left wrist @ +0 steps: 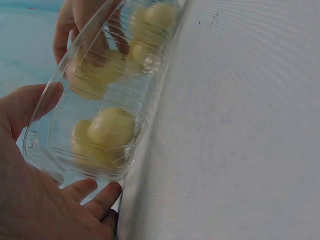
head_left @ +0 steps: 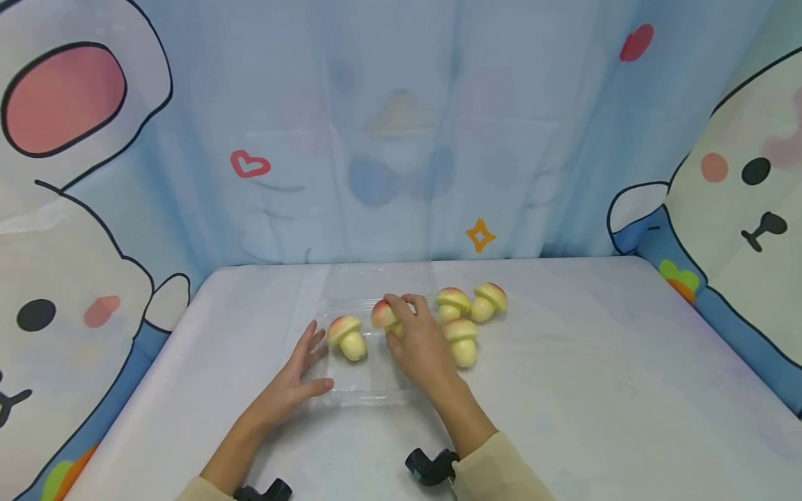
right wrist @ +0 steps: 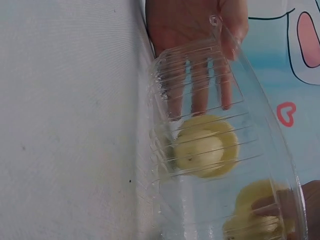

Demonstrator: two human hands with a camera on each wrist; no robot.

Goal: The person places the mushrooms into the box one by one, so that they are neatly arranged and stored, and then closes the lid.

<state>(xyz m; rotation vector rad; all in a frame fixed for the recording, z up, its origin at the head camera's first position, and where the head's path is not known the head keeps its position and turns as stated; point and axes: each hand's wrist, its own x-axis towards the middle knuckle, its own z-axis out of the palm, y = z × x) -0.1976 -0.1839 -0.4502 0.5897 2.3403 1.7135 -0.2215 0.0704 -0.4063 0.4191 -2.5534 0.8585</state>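
A clear plastic box (head_left: 376, 398) stands on the table, and one yellow mushroom (head_left: 347, 339) with a reddish cap lies at its left side. My left hand (head_left: 291, 386) is at the box's left end with fingers spread; in the left wrist view its thumb (left wrist: 47, 100) is by the rim. Over the box's right part, my right hand (head_left: 422, 348) grips a second mushroom (head_left: 382, 314) by thumb and fingers, partly covering it. Whether that mushroom touches the box floor, I cannot tell.
Three more mushrooms lie on the white table (head_left: 595, 376) right of the box: one at the back (head_left: 452, 304), one farther right (head_left: 489, 301), one nearer (head_left: 462, 342). A blue cartoon curtain (head_left: 501, 139) hangs behind the table.
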